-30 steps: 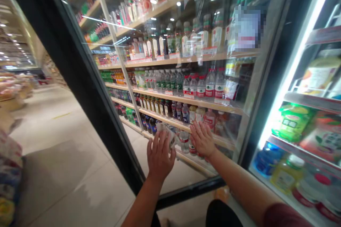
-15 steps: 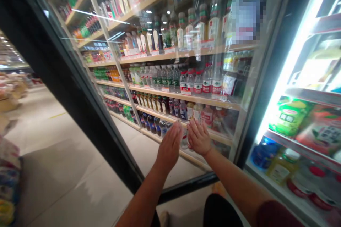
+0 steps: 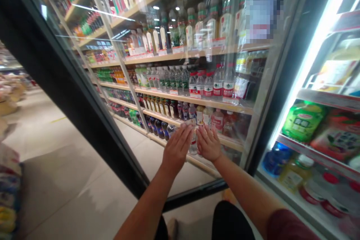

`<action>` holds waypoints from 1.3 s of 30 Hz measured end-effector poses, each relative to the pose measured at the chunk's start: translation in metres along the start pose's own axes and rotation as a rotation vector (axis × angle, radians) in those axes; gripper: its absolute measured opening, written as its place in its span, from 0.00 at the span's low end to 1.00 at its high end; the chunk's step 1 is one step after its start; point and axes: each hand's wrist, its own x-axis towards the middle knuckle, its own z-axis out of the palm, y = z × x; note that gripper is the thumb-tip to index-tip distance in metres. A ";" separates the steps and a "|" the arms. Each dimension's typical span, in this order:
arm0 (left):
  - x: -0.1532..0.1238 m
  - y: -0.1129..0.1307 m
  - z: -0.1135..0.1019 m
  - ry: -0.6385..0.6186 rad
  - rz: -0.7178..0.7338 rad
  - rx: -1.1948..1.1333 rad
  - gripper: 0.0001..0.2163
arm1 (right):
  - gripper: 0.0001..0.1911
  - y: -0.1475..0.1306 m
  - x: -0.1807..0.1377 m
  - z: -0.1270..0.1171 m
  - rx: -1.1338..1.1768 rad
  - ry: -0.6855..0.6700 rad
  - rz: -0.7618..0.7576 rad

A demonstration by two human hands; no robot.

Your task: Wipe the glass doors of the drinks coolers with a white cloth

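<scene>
Both arms reach out to a glass door (image 3: 197,174) in a black frame, which stands open at an angle. My left hand (image 3: 177,144) lies at the pane with its fingers stretched out. Close beside it, my right hand (image 3: 208,142) is laid flat too, fingers extended and slightly apart. Neither hand shows anything held. Whether the palms fully touch the glass I cannot tell. A pale patch at the left fingertips looks like a reflection. Through the pane, between the hands, a clear bottle (image 3: 193,148) is partly visible.
Shelves of drinks show through the glass, with red-labelled water bottles (image 3: 218,84) on one. At the right is a lit cooler holding a green bag (image 3: 305,120) and a yellow bottle (image 3: 296,174). The black door frame (image 3: 92,105) slants across the left; tiled floor (image 3: 78,172) lies beyond.
My left hand has turned from edge-on to more palm-down against the glass, its fingers tilting forward. The right hand has shifted slightly left. The view has moved a little.
</scene>
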 end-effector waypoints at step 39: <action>-0.100 0.006 -0.015 -0.003 -0.283 0.145 0.28 | 0.29 -0.001 -0.001 -0.002 -0.055 0.002 0.009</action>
